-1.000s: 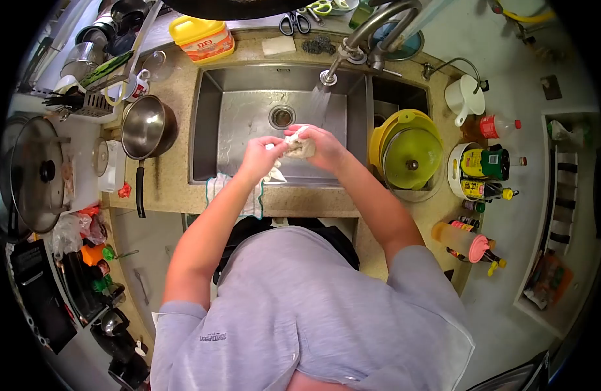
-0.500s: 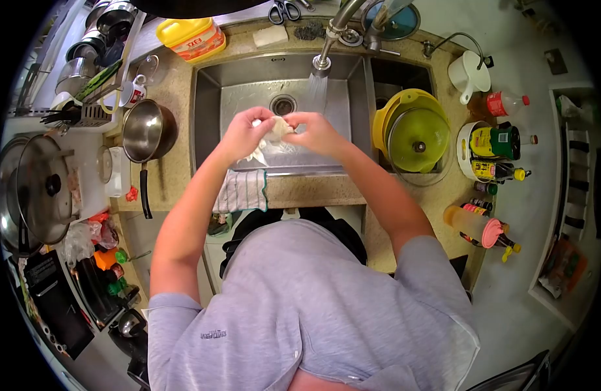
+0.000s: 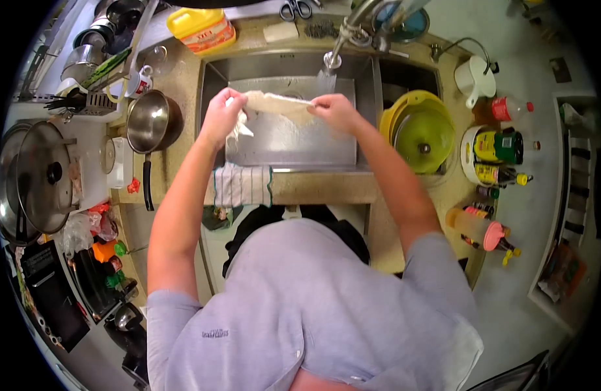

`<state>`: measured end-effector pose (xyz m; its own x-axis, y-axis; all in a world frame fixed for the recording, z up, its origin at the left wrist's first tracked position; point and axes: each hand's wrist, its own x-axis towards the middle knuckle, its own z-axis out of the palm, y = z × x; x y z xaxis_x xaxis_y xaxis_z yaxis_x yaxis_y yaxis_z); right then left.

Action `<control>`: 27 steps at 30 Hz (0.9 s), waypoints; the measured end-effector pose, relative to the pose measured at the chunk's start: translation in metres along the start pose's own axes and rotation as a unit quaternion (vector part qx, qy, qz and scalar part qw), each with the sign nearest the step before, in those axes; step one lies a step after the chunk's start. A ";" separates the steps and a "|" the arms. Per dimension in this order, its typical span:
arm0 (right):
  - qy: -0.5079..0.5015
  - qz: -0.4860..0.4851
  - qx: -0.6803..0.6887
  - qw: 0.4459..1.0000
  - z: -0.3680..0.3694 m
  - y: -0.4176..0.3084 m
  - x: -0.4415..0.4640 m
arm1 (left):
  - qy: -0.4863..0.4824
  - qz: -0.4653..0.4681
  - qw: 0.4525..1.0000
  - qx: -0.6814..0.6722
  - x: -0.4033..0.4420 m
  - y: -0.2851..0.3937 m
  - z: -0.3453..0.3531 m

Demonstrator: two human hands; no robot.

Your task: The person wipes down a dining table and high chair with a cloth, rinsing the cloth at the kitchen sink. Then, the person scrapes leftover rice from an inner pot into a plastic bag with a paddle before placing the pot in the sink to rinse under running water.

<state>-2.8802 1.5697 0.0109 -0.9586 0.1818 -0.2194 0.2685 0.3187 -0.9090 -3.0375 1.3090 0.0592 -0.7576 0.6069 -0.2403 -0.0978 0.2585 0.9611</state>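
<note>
An off-white cloth (image 3: pixel 279 105) is stretched between my two hands above the sink. My left hand (image 3: pixel 223 117) pinches its left end, with a crumpled white bit (image 3: pixel 241 127) hanging below the fingers; whether that belongs to the cloth I cannot tell. At the opposite end my right hand (image 3: pixel 338 112) grips the corner, fingers closed. Water runs from the faucet (image 3: pixel 332 60) into the steel sink (image 3: pixel 300 153), behind the cloth.
A striped towel (image 3: pixel 243 186) drapes over the counter's front edge. Left of the sink sits a saucepan (image 3: pixel 149 120); on the right, a yellow basin (image 3: pixel 386 127) with a glass lid (image 3: pixel 423 140). Several bottles line the right side, including a soy-sauce-like one (image 3: pixel 502 174).
My hands have moved apart, and the cloth that was bunched between them is now spread out sideways. The whole view has shifted slightly.
</note>
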 end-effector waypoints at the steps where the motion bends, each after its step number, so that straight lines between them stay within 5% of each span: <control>1: 0.000 0.008 0.004 1.000 0.004 0.001 -0.007 | -0.009 -0.047 0.998 -0.029 -0.001 0.005 0.003; 3: 0.002 0.064 0.115 0.991 -0.008 -0.007 0.004 | -0.011 -0.038 0.999 -0.016 0.010 0.000 0.003; 10: -0.028 0.060 0.076 0.995 -0.024 0.016 -0.033 | -0.094 -0.038 0.975 0.195 -0.023 0.000 0.029; 12: -0.019 -0.125 -0.090 0.988 -0.025 0.013 -0.071 | -0.134 0.140 0.951 0.243 -0.053 -0.021 0.039; 15: -0.026 -0.229 -0.270 0.935 -0.003 0.022 -0.134 | -0.226 0.169 0.906 0.315 -0.102 -0.042 0.053; 18: -0.088 -0.215 -0.416 0.879 0.033 0.031 -0.194 | -0.316 0.154 0.868 0.352 -0.131 -0.076 0.063; 21: -0.073 -0.156 -0.389 0.905 0.036 0.013 -0.207 | -0.167 -0.085 0.977 0.104 -0.129 -0.083 0.065; 22: -0.073 -0.159 -0.384 0.906 0.044 0.012 -0.204 | -0.164 -0.088 0.977 0.108 -0.124 -0.075 0.067; 23: -0.032 -0.117 -0.252 0.960 0.054 0.009 -0.197 | -0.080 -0.229 0.962 -0.123 -0.118 -0.066 0.069; 24: 0.009 -0.074 -0.116 0.990 0.063 0.004 -0.188 | 0.009 -0.346 0.872 -0.347 -0.109 -0.060 0.069; 26: -0.008 -0.049 -0.026 0.998 0.074 -0.025 -0.167 | -0.028 -0.338 0.827 -0.449 -0.102 -0.072 0.075; 27: 0.061 -0.100 -0.037 0.992 0.080 -0.042 -0.156 | -0.033 -0.331 0.812 -0.479 -0.100 -0.066 0.084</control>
<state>-2.7493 1.4536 0.0547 -0.9759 0.2178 0.0112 0.0847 0.4263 -0.9006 -2.9014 1.2941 0.0083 -0.3012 0.6200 -0.7244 -0.9511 -0.1404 0.2753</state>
